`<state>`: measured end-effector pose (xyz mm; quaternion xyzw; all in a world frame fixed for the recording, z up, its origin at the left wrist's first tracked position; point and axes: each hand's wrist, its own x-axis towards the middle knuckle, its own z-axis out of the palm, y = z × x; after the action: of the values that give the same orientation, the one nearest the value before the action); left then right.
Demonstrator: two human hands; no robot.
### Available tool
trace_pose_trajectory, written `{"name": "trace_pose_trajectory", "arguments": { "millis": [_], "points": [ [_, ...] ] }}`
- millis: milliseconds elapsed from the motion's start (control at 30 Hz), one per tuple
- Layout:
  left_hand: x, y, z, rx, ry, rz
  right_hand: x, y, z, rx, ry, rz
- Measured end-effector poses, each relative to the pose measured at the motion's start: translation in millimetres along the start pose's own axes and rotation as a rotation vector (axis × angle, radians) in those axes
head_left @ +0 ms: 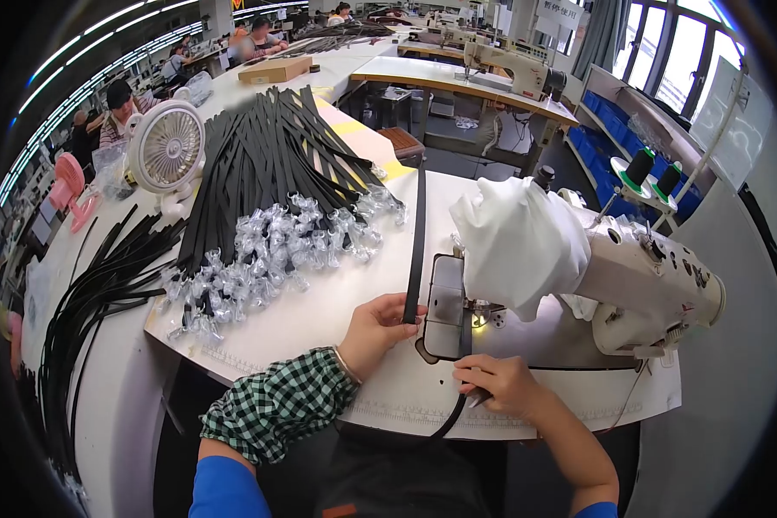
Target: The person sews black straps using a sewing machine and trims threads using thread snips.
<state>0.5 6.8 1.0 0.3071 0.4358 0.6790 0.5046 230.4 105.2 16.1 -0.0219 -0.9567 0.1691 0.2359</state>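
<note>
My left hand (378, 335) pinches a black strap (418, 233) that runs up and away across the white table, left of the sewing machine (643, 276). Close to the table's front edge, my right hand (502, 385) is closed on another stretch of black strap (467, 332), beside the lit needle area. This stretch curves down over the edge; whether both stretches are one strap I cannot tell. A small dark pointed object (478, 396) shows under my right fingers, its kind unclear. White cloth (522, 242) covers the machine's head.
A large pile of black straps (268, 155) with clear plastic-wrapped ends (276, 242) lies left. More straps (104, 302) hang over the left edge. A white fan (166, 147), a pink fan (69, 186) and thread cones (641, 166) stand around. People sit farther back.
</note>
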Motion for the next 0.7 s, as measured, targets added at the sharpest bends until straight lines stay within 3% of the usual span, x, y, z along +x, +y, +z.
{"name": "trace_pose_trajectory", "arguments": {
  "millis": [267, 400, 533, 700],
  "points": [
    [1, 2, -3, 0.015, 0.001, 0.044, -6, 1, 5, -0.106, 0.05, -0.077],
    [7, 38, -29, -0.003, 0.005, 0.082, -6, -1, 5, -0.139, 0.08, -0.077],
    [2, 121, -107, -0.218, 0.187, 0.489, -5, -4, 5, -0.148, 0.086, -0.067],
    [-102, 251, -262, -0.25, 0.465, 0.869, -7, 0, 10, -0.13, 0.093, -0.069]
  ]
}}
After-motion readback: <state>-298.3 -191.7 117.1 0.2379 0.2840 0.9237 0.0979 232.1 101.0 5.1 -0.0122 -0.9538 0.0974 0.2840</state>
